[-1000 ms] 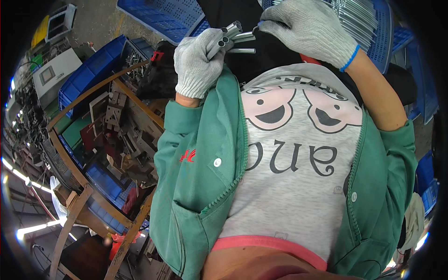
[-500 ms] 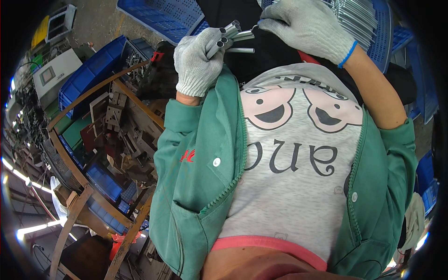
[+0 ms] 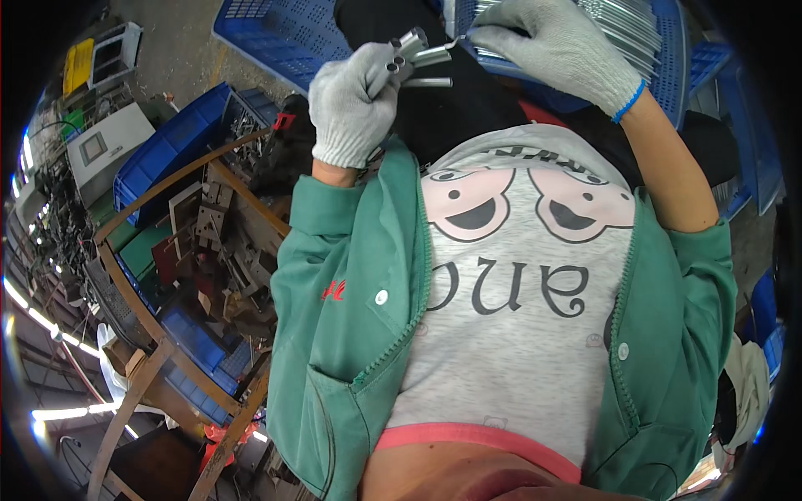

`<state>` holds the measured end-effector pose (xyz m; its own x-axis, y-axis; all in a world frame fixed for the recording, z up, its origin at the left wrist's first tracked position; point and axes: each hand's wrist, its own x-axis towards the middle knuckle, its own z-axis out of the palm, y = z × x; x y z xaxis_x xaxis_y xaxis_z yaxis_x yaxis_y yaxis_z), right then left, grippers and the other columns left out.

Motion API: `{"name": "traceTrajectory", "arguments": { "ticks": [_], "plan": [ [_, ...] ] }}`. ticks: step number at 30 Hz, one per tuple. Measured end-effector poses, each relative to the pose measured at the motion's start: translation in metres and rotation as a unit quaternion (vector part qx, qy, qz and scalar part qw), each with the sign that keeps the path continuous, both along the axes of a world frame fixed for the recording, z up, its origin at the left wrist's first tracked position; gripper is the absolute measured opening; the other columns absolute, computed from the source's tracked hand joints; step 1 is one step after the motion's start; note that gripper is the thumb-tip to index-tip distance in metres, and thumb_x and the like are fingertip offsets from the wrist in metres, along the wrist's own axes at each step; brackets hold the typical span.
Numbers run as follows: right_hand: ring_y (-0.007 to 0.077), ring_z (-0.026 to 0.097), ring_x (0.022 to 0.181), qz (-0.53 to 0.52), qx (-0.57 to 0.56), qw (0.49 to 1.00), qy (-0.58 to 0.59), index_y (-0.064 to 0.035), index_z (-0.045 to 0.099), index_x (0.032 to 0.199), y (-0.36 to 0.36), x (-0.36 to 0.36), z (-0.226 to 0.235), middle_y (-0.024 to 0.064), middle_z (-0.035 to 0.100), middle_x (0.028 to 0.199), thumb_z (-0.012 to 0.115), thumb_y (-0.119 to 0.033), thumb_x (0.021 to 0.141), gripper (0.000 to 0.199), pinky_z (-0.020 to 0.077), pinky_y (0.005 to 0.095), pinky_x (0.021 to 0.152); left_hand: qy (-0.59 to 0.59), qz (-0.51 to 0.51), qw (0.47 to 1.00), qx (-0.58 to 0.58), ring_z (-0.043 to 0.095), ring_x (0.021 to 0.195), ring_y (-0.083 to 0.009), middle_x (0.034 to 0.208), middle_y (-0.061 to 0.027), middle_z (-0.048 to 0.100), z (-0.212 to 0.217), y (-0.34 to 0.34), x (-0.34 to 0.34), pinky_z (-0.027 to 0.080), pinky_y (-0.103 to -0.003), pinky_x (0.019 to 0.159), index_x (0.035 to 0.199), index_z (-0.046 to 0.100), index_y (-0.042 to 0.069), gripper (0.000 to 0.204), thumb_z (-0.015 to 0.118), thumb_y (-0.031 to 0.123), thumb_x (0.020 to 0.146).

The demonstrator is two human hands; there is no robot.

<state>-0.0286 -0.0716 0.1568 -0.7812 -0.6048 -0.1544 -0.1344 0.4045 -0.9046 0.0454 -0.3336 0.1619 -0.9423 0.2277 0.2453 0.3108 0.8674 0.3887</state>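
Note:
My left hand [image 3: 355,104], in a pale knitted glove, is closed round a bunch of several short, shiny metal tubes [image 3: 430,57]. Their open ends point different ways, and one tube sticks out lower, to the right. My right hand [image 3: 555,54], gloved with a blue cuff edge, has thumb and forefinger pinched together at the right of the bunch. From that pinch a thin, bent metal piece [image 3: 457,42] reaches toward the tube ends. Its other end is hidden in the fingers, and I cannot tell whether its tip touches a tube.
A blue perforated crate [image 3: 681,67] filled with long shiny rods [image 3: 622,37] stands beyond my right hand. Another blue crate [image 3: 276,37] is at the upper left. To my left are a rusty metal frame [image 3: 142,305], a blue bin [image 3: 171,146] and piled metal blocks [image 3: 225,242].
My right hand has shifted slightly, and the bent metal piece shows more clearly between it and the tubes. My left hand still holds the tubes. The whole view has tilted a little.

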Motion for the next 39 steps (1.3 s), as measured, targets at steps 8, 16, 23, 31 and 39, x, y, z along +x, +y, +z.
{"name": "traceTrajectory", "arguments": {
  "ticks": [8, 16, 23, 31, 39],
  "plan": [
    [0.0194, 0.055, 0.058, -0.284, -0.043, 0.955, 0.068, 0.0057, 0.073, 0.094, 0.064, -0.003, 0.010, 0.0119, 0.070, 0.073, 0.063, -0.020, 0.090, 0.027, 0.0439, 0.0312, 0.057, -0.217, -0.032, 0.975, 0.035, 0.067, 0.076, -0.0280, 0.093, -0.0102, 0.071, -0.011, 0.093, -0.069, 0.054, -0.028, 0.077, 0.130, 0.063, 0.015, 0.037, 0.068, 0.021, 0.094],
    [0.0189, 0.053, 0.055, -0.321, 0.092, 0.936, 0.116, 0.0061, 0.073, 0.095, 0.095, 0.008, -0.017, 0.0110, 0.068, 0.069, 0.065, -0.019, 0.089, 0.027, 0.0423, 0.0317, 0.054, -0.140, -0.126, 0.973, -0.130, 0.064, 0.062, -0.0214, 0.076, -0.0037, 0.071, -0.102, 0.137, -0.090, 0.050, -0.033, 0.062, 0.108, 0.074, 0.017, 0.025, 0.071, 0.010, 0.084],
    [0.0233, 0.057, 0.055, -0.284, 0.115, 0.947, 0.093, 0.0033, 0.074, 0.094, 0.077, 0.012, 0.001, 0.0133, 0.070, 0.071, 0.064, -0.021, 0.089, 0.026, 0.0441, 0.0324, 0.055, -0.155, -0.104, 0.980, -0.073, 0.069, 0.071, -0.0274, 0.084, -0.0061, 0.074, -0.097, 0.120, -0.088, 0.053, -0.038, 0.064, 0.111, 0.070, 0.019, 0.024, 0.067, 0.026, 0.089],
    [0.0201, 0.064, 0.059, -0.186, 0.095, 0.960, 0.184, -0.0071, 0.077, 0.103, 0.038, 0.030, 0.038, 0.0064, 0.075, 0.082, 0.066, -0.030, 0.091, 0.029, 0.0510, 0.0279, 0.059, -0.156, 0.000, 0.985, 0.070, 0.066, 0.068, -0.0189, 0.087, -0.0046, 0.076, -0.003, 0.044, -0.041, 0.053, -0.029, 0.067, 0.110, 0.072, 0.012, 0.021, 0.070, 0.012, 0.089],
    [0.0199, 0.065, 0.061, -0.032, 0.082, 0.963, 0.256, -0.0076, 0.077, 0.106, 0.007, 0.030, 0.042, 0.0065, 0.076, 0.086, 0.066, -0.032, 0.092, 0.030, 0.0503, 0.0279, 0.058, -0.167, 0.008, 0.964, 0.206, 0.061, 0.062, -0.0197, 0.086, -0.0026, 0.075, -0.001, -0.004, 0.000, 0.049, -0.031, 0.062, 0.104, 0.073, 0.009, 0.026, 0.073, 0.005, 0.078]
  ]
}}
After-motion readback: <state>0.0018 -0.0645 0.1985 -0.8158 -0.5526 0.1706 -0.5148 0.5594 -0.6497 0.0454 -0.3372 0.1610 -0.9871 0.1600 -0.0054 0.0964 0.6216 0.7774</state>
